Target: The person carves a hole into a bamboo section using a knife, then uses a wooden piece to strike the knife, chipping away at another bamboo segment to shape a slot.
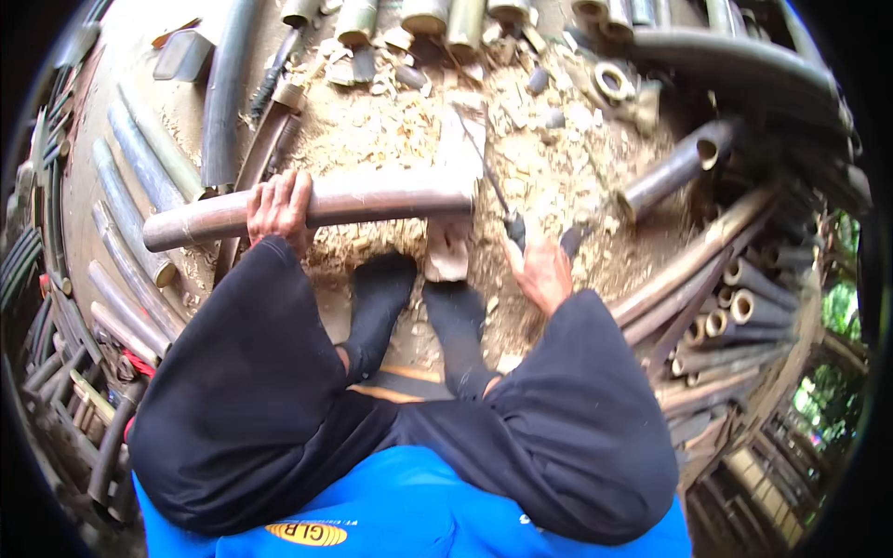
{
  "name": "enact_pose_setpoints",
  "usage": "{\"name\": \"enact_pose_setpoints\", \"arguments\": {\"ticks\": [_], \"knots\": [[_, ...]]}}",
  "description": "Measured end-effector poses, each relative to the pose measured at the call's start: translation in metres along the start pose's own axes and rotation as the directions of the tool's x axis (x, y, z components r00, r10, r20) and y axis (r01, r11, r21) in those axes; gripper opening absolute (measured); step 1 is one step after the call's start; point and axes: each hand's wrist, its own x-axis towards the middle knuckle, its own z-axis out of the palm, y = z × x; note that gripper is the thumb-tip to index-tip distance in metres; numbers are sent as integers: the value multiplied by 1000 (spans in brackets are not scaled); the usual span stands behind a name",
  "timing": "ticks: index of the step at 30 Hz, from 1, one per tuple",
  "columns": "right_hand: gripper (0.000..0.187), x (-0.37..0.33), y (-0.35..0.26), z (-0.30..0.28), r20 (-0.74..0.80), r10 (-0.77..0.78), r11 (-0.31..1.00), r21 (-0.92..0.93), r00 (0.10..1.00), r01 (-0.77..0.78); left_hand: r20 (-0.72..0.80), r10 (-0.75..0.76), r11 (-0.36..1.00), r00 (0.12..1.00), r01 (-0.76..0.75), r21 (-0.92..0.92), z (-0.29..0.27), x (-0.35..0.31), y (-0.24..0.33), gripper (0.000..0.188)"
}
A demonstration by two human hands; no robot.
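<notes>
Bamboo tube [381,202], brown and long, lies crosswise in front of the person, its right end over a wooden block [449,253], and the left hand [280,206] is clasped over it left of its middle. Beside that right end, the right hand [541,276] grips a thin-bladed tool [487,174] by its dark handle, blade pointing away, above scattered pale wood chips [363,130].

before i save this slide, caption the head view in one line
Above scattered pale chips, the left hand grips a brown pole while the right hand holds a long thin tool.
</notes>
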Motion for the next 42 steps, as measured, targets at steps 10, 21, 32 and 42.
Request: {"name": "enact_pose_setpoints", "arguments": {"ticks": [10,21,32,42], "knots": [[60,68,17,-15,-276,420,862,418,865,-286,484,-26,995,874,70,-73,-54,34,-4,91],[65,64,53,24,-573,179,980,31,799,-197,748,-87,944,658,295,-150,-66,50,-28,84],[124,-10,-44,114,-167,25,991,131,986,-3,234,226,-395,945,309,-865,-164,194,-135,85],[90,110,30,17,-116,-162,916,-387,980,105,23,-198,-658,980,-116,-744,-121,172,-79,74]]}}
